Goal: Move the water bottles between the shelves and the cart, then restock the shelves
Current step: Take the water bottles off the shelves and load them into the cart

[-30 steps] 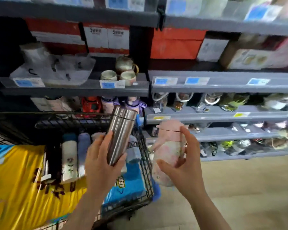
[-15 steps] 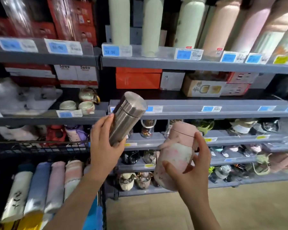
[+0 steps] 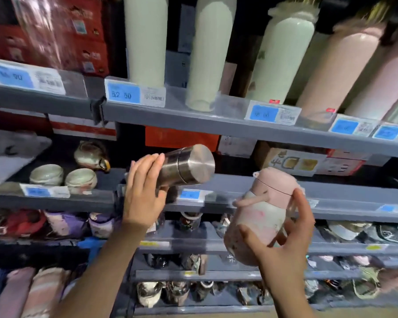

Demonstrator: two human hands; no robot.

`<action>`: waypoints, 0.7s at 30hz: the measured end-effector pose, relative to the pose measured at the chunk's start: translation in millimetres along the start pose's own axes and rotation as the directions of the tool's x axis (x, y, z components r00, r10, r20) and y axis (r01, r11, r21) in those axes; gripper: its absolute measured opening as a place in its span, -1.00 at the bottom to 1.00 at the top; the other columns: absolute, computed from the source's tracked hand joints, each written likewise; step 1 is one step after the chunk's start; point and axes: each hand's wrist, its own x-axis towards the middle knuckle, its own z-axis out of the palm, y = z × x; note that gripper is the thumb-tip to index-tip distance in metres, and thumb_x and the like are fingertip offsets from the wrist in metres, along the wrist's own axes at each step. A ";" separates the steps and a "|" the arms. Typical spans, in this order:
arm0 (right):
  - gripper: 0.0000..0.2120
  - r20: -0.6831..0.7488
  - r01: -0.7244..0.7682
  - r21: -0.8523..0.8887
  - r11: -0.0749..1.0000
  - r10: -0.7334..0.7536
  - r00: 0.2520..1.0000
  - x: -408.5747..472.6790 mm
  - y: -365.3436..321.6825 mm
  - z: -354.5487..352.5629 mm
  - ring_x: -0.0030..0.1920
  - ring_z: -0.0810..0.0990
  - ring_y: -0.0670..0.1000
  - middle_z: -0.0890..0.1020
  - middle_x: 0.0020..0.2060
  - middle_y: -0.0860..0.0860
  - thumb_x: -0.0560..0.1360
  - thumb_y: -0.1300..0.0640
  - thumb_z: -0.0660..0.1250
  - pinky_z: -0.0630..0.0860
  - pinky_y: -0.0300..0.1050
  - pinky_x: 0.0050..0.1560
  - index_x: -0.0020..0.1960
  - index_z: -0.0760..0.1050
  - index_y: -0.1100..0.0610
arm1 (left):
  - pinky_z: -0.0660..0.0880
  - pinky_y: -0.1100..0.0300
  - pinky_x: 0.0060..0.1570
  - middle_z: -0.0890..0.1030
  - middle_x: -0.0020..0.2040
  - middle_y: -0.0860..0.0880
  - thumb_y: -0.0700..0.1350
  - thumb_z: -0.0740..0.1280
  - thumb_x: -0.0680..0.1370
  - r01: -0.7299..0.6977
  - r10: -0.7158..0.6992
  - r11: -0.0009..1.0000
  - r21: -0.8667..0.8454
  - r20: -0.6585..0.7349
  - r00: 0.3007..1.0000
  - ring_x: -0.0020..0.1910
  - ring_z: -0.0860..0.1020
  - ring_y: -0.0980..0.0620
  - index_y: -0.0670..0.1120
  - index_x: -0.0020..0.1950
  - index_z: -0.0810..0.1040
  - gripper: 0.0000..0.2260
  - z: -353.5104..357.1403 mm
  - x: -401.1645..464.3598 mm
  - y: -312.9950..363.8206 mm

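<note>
My left hand (image 3: 143,191) grips a steel flask (image 3: 189,165), tilted so its lid end points up and to the right, level with the second shelf (image 3: 239,187). My right hand (image 3: 283,246) holds a squat pink bottle (image 3: 262,216) with a pink lid from below, right of the flask. Tall cream, pale green and pink bottles (image 3: 207,56) stand in a row on the upper shelf (image 3: 193,115). Several bottles (image 3: 32,292) lie side by side at the lower left; the cart under them is hidden.
Two cups (image 3: 62,177) and a small teapot (image 3: 92,154) sit on the left shelf. Red boxes (image 3: 55,31) fill the upper left. Lower shelves hold small mugs and jars (image 3: 186,292). Blue price tags (image 3: 122,94) line the shelf edges.
Both hands have risen from the cart toward the shelves, carrying their bottles. The steel flask has tipped further over to the right. My view has swung upward.
</note>
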 end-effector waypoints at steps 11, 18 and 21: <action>-0.04 0.065 0.023 0.049 0.999 -0.026 0.998 37.3 35.6 22.1 0.36 0.36 0.01 0.23 0.38 -0.26 0.17 0.14 0.52 0.44 0.18 0.29 0.37 0.14 -0.41 | 0.40 -0.25 0.27 0.35 0.30 -0.22 -0.52 0.48 0.27 -0.034 0.032 0.999 -0.025 -0.080 0.996 0.28 0.41 -0.23 -0.18 0.43 0.26 -0.20 48.8 -7.4 -31.8; -0.06 0.096 0.013 0.045 0.999 -0.017 0.995 46.8 47.2 24.7 0.38 0.35 0.03 0.22 0.40 -0.24 0.17 0.07 0.52 0.43 0.20 0.29 0.38 0.13 -0.40 | 0.44 -0.10 0.27 0.33 0.34 -0.23 -0.21 0.51 0.42 0.079 -0.075 0.996 0.036 -0.119 0.990 0.28 0.43 -0.27 -0.07 0.50 0.13 -0.23 61.9 -4.4 -33.6; -0.05 0.109 -0.005 0.052 0.999 -0.001 0.994 46.9 51.5 26.2 0.38 0.35 0.04 0.22 0.41 -0.23 0.19 0.10 0.53 0.43 0.22 0.29 0.42 0.14 -0.33 | 0.40 -0.03 0.29 0.39 0.32 -0.35 -0.15 0.49 0.46 0.153 -0.145 0.986 0.068 -0.113 0.983 0.29 0.43 -0.30 -0.05 0.52 0.11 -0.24 63.6 -0.1 -34.8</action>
